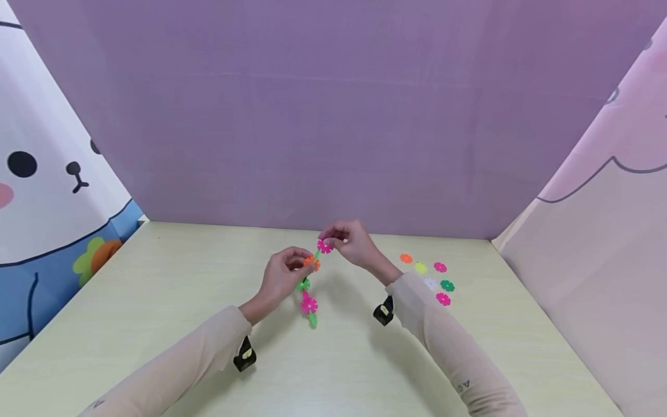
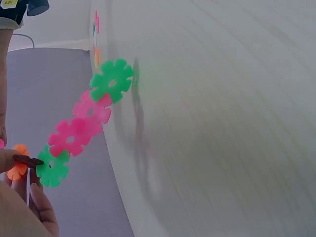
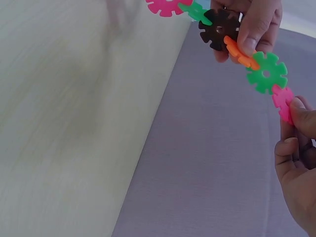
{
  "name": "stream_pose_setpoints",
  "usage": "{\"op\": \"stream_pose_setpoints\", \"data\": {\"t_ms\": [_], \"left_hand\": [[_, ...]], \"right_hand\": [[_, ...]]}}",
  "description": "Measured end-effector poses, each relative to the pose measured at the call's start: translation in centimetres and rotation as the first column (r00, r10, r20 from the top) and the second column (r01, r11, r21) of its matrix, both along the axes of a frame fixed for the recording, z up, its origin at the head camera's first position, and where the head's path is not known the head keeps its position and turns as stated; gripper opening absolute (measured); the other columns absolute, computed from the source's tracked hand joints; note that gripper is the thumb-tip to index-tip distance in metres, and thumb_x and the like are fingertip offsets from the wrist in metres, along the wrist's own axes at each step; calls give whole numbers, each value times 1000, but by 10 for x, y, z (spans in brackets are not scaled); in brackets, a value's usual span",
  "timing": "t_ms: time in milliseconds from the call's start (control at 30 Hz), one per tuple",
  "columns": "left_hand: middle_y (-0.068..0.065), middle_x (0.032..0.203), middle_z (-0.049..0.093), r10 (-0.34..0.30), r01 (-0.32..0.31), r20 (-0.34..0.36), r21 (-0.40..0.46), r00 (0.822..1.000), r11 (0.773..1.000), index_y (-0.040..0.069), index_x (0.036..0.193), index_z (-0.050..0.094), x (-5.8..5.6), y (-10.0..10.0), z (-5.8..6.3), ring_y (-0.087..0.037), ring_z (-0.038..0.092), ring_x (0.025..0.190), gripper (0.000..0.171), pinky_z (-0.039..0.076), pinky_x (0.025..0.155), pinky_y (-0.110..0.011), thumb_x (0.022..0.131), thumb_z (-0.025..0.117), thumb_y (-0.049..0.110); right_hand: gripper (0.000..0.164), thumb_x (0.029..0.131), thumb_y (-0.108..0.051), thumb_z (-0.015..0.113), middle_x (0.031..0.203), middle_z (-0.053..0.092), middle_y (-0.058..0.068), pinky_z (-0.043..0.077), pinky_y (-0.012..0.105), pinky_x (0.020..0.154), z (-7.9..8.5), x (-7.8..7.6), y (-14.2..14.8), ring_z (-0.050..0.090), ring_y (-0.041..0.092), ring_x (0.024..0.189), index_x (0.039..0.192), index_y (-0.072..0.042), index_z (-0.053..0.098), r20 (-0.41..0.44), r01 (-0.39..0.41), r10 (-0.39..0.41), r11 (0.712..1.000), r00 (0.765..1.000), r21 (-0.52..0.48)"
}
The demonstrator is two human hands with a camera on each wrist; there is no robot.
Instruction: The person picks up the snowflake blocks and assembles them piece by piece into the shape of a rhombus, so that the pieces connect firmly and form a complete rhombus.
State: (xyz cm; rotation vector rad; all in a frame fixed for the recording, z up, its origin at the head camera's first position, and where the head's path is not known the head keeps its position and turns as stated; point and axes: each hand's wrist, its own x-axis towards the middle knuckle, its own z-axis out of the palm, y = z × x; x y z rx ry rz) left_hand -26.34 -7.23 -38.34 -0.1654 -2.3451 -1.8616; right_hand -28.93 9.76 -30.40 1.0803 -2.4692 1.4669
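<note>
A chain of notched plastic flower discs, linked edge to edge, hangs between my hands above the table. My left hand (image 1: 281,278) pinches it at the orange flower disc (image 3: 241,53), right beside a dark brown one (image 3: 219,29). Below that, a green disc (image 2: 52,167), two pink discs (image 2: 70,137) and another green one (image 2: 112,81) dangle toward the tabletop. Higher up, my right hand (image 1: 356,243) holds the pink end disc (image 3: 283,102) between thumb and fingers. That pink disc is joined to a green disc (image 3: 267,73), which links to the orange one.
Several loose flower discs lie on the pale table (image 1: 208,255) by my right forearm: orange (image 1: 406,258), yellow (image 1: 421,267), white (image 1: 430,283), dark green (image 1: 447,285) and pink (image 1: 443,299). A purple panel (image 1: 333,127) rises behind the table, with patterned cloths at both sides.
</note>
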Motion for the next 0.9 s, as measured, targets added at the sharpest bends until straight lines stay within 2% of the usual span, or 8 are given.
{"op": "stream_pose_setpoints", "data": {"t_ms": [67, 167, 267, 300, 400, 600, 700, 900], "left_hand": [[-9, 85, 69, -10, 10, -7, -2, 1000, 1000, 6, 96, 64, 1, 0, 0, -13, 62, 74, 18, 50, 64, -21, 79, 70, 9], [-15, 86, 69, -17, 17, -4, -7, 1000, 1000, 1, 97, 63, 11, 2, 13, -17, 62, 75, 18, 48, 62, -19, 80, 68, 6], [-16, 87, 69, -21, 21, 1, 0, 1000, 1000, 0, 97, 63, 11, 3, 13, -17, 62, 76, 19, 48, 62, -18, 80, 68, 6], [-17, 87, 69, -21, 21, 5, -2, 1000, 1000, 0, 97, 63, 10, 3, 13, -18, 62, 76, 19, 48, 62, -19, 80, 68, 6], [-13, 85, 69, -26, 26, -5, 10, 1000, 1000, 2, 96, 64, 2, 2, 1, -15, 61, 73, 19, 48, 63, -19, 80, 69, 9], [-13, 85, 69, -25, 25, 8, 2, 1000, 1000, 3, 95, 64, 3, 1, -1, -15, 61, 73, 19, 48, 61, -20, 79, 70, 9], [-12, 85, 69, -31, 31, 16, -2, 999, 1000, 3, 95, 65, 4, 0, -1, -15, 60, 72, 18, 47, 60, -20, 79, 70, 8], [-9, 82, 69, -50, 51, 22, -25, 998, 998, 4, 94, 66, 6, -1, -1, -13, 57, 69, 18, 45, 57, -21, 78, 70, 10]], "right_hand": [[13, 84, 13, 52, 85, 65, 26, 51, 19, 61, 1, 1, 0, 64, 36, 74, 90, 13, 64, -1, -10, 10, 1000, 1000, 18], [14, 84, 14, 51, 84, 65, 26, 52, 20, 62, 3, 1, 1, 64, 35, 75, 90, 12, 64, 7, -16, 16, 999, 1000, 41], [15, 85, 13, 50, 85, 65, 25, 52, 21, 62, 5, 1, 1, 64, 35, 76, 91, 12, 64, 24, -8, 7, 999, 1000, 52], [15, 85, 13, 50, 85, 65, 25, 51, 21, 62, 5, 1, 1, 64, 35, 76, 91, 11, 64, 27, -2, 1, 999, 1000, 53], [15, 85, 12, 50, 86, 64, 25, 51, 20, 61, 3, 2, 0, 64, 34, 76, 90, 11, 64, 17, 11, -12, 999, 1000, 49], [14, 85, 13, 50, 83, 62, 25, 49, 19, 58, -1, 4, -1, 63, 34, 74, 89, 11, 63, 15, 6, -7, 999, 1000, 44], [13, 85, 13, 50, 84, 62, 24, 50, 21, 58, -7, 1, 0, 62, 34, 73, 89, 10, 63, 20, 1, -2, 999, 1000, 45], [11, 85, 7, 55, 87, 65, 19, 49, 19, 57, -37, -19, 5, 62, 23, 70, 89, 5, 65, 22, 30, -30, 1000, 999, -8]]}}
